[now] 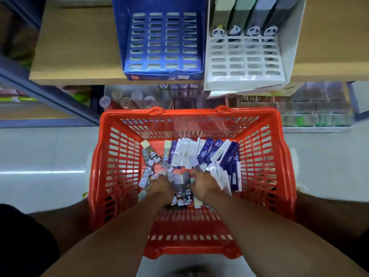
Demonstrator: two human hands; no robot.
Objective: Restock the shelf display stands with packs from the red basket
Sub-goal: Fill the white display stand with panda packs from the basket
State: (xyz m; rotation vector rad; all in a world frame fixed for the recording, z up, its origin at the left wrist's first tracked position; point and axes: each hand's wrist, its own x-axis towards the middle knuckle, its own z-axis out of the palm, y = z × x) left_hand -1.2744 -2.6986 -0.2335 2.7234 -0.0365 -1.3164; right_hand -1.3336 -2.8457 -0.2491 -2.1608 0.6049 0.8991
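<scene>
The red basket (117, 156) stands on the floor below me, holding several loose packs. Blue-and-white packs (211, 154) lie at its right and panda packs (153, 156) at its left. Both my hands reach into it. My left hand (159, 186) and my right hand (204, 184) curl from either side round a small bundle of grey panda packs (182, 188); their fingertips are buried among the packs. On the shelf above, the blue display stand (159, 41) has bare slots. The white display stand (245, 58) holds one back row of panda packs (245, 31).
The stands sit on a tan shelf board (75, 47) at the top of the view. A lower shelf (311, 110) behind the basket carries tubes and small stationery. Pale floor tiles (50, 156) lie on both sides of the basket.
</scene>
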